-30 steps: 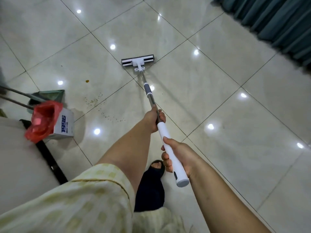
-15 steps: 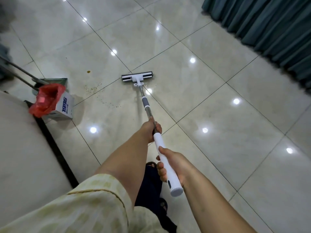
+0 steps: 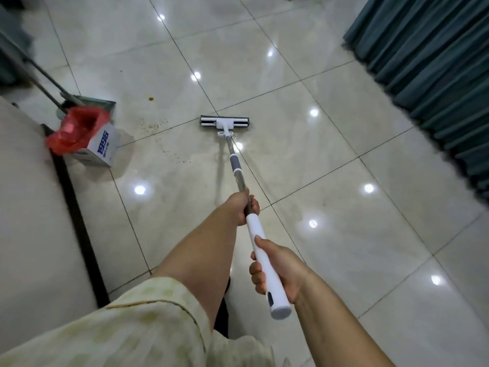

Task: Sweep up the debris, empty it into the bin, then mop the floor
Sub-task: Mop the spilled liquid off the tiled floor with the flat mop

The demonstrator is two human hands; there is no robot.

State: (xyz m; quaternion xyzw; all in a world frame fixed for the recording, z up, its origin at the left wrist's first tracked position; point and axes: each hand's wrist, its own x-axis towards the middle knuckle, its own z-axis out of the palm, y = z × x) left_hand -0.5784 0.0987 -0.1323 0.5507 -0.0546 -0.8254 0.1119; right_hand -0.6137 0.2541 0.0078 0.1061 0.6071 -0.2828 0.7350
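Flooring: large glossy off-white tiles with thin dark grout lines that run diagonally across the view. Round reflections of ceiling lights dot them. Upper right: teal pleated curtain hanging down to the floor. Left edge: pale stone-like raised surface, bounded on the floor side by a dark strip.

The mop has its flat head lying on the floor near the centre, just beside a grout crossing, with its long side across the view. The shaft runs back toward the person: a metal section with a grey collar, then a white grip.

On the left hand, the fingers are clenched round the metal shaft just beyond the white grip, on the head's side. On the right hand, the fingers are wrapped round the white grip near its butt end, with the thumb along the top. Both forearms are bare. A pale yellow checked sleeve sits at bottom left.

The debris is a scatter of small brown specks on the tiles left of the mop head, with a second trail nearer the person. One orange-brown spot lies farther off.

The bin is a white carton with blue print, lined with a red bag, and stands on the floor beside the dark strip. Just behind it is a green dustpan. Two long handles slant from it to the upper left; what they end in cannot be told.
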